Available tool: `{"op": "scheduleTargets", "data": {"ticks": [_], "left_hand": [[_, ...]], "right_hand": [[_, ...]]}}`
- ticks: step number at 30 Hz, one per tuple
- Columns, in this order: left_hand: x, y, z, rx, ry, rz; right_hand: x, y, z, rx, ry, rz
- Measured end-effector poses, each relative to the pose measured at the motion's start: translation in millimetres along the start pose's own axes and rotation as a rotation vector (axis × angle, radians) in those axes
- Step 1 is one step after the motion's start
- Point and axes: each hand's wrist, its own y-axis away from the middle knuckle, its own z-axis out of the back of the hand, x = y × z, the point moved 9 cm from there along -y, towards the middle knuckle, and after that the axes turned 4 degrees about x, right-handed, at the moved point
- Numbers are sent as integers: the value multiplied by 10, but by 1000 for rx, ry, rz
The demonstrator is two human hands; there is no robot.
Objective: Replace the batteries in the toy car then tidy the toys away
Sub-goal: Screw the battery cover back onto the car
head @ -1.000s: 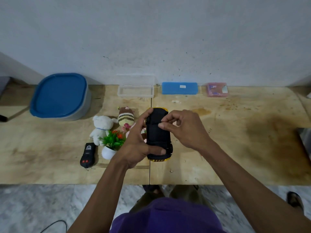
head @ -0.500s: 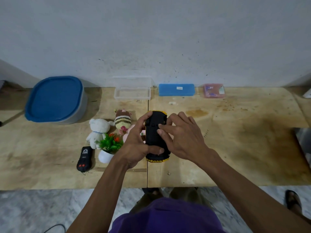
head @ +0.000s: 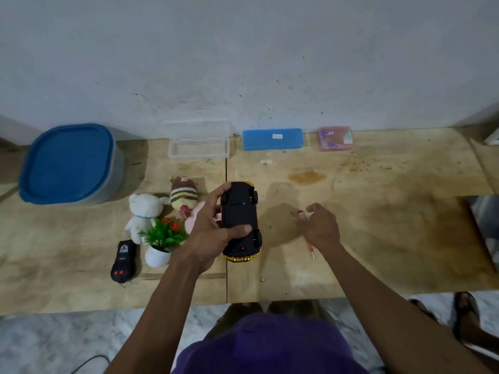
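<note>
We hold the toy car (head: pixel 241 219) upside down in the left hand (head: pixel 213 233), raised just above the wooden table (head: pixel 378 238), with its black underside facing up. The left thumb lies across the rear of the underside and the fingers wrap the far side, so the grip is firm.

The right hand (head: pixel 320 226) is over the table to the right of the car, well apart from it. Its fingers are loosely curled over a small red-handled screwdriver (head: pixel 310 245), whose thin shaft shows below the hand. We cannot tell whether the fingers already grip the tool or only reach for it.

We judge the step in hand to be opening the battery compartment: the underside appears closed. The next move calls for a secure pinch on the screwdriver handle, then seating its tip in the cover screw while the left hand keeps the car steady.

The tidying step has not begun. The plush toys (head: pixel 145 211), the potted plant (head: pixel 162 244) and the remote control (head: pixel 123 261) lie left of the car, and the blue-lidded container (head: pixel 68 163) stands closed at the far left.
</note>
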Motion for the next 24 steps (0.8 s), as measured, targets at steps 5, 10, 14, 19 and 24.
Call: {"op": "scheduleTargets", "data": {"ticks": [5, 10, 14, 19, 24], "left_hand": [[-11, -28, -14, -12, -27, 20], [-23, -46, -46, -9, -44, 32], [-79, -34, -87, 9, -49, 22], [-212, -4, -112, 27, -36, -18], [-359, 63, -174, 69, -74, -91]], "right_hand": [[-136, -1, -175, -2, 100, -44], [-148, -35, -262, 65, 210, -25], [139, -2, -104, 42, 63, 112], [995, 455, 659, -84, -521, 306], [1752, 1086, 1179, -189, -702, 679]]}}
